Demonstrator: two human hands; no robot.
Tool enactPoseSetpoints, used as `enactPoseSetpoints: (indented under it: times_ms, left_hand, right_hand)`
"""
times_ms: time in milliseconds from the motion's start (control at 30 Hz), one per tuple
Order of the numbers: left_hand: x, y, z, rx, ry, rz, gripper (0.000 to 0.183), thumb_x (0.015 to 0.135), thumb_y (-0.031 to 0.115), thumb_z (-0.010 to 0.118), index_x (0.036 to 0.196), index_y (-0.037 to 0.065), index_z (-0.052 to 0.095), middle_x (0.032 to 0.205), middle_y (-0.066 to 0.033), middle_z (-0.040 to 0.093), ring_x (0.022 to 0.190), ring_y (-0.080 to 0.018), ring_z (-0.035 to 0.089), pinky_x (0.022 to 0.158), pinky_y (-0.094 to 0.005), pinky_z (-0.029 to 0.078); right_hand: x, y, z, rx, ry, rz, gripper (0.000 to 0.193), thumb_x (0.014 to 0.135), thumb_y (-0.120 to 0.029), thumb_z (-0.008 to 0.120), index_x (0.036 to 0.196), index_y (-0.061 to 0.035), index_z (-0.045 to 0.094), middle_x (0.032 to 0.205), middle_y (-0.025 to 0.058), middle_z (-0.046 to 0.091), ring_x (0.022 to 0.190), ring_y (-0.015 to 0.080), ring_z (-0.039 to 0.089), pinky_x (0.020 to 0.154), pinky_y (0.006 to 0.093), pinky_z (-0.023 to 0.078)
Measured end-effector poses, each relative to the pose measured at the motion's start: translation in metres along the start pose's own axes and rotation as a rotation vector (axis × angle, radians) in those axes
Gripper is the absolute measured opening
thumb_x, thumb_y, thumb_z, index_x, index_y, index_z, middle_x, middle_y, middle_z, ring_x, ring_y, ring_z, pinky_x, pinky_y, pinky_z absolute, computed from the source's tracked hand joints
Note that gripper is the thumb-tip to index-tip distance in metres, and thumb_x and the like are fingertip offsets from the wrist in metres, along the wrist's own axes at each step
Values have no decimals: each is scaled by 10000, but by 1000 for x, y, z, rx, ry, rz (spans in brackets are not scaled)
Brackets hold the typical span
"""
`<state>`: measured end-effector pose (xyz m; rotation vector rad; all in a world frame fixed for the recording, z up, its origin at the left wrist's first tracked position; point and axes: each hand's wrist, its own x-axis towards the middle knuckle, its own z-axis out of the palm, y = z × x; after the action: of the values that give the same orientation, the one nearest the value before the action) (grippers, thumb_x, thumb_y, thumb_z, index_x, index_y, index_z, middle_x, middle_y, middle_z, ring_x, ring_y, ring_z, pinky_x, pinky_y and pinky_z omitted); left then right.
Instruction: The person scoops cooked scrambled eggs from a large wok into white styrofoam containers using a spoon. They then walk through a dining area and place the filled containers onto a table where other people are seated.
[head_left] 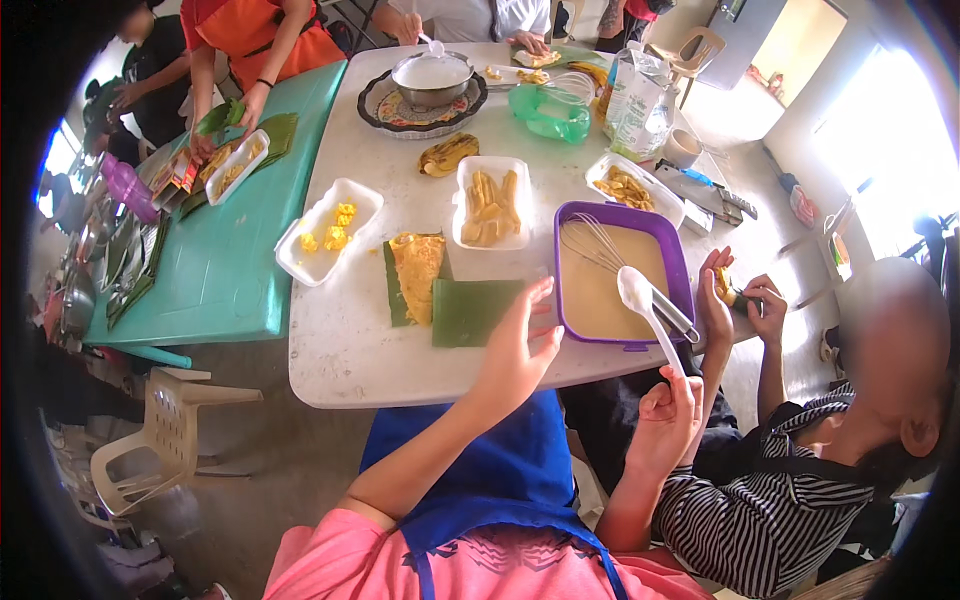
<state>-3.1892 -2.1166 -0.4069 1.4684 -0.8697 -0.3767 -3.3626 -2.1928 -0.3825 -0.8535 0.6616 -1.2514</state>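
My left hand (pixel 515 350) is raised over the table's near edge with its fingers apart, holding nothing. Below its fingertips lies a cut piece of banana leaf (pixel 465 312). My right hand (pixel 668 415) grips the handle of a white plastic spoon (pixel 637 290), whose bowl is over the purple tub (pixel 562 300). Pale yellow batter (pixel 600 315) fills much of that tub, and a metal whisk (pixel 607 255) leans in it. Left of the bare leaf, a second leaf carries a layer of orange-yellow mixture (pixel 418 270).
Foam trays hold yellow lumps (pixel 335 232), peeled banana pieces (pixel 490 205) and peels (pixel 627 188). A metal bowl (pixel 432 80) stands at the back. A seated person (pixel 765 490) works close on my right. Others work at the back and at the green table (pixel 235 270).
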Motion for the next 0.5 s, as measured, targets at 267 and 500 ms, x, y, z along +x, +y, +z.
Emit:
enactPoseSetpoints:
  times_ms: [267,500]
  left_hand:
    - [-41,4,-89,525,185,157,172,845,20,597,1017,26,600,917,-87,609,761,-165,574,601,-259,451]
    - [-56,-2,-116,761,211,-238,146,870,254,636,863,109,643,570,-23,558,475,-165,519,465,-307,398]
  right_hand:
    - [-3,11,5,-65,-32,13,51,914,-103,546,896,-62,520,911,148,651,515,101,513,434,204,364]
    - [-9,23,33,-64,-75,44,55,922,-91,522,871,-71,514,903,120,654,511,87,492,446,200,348]
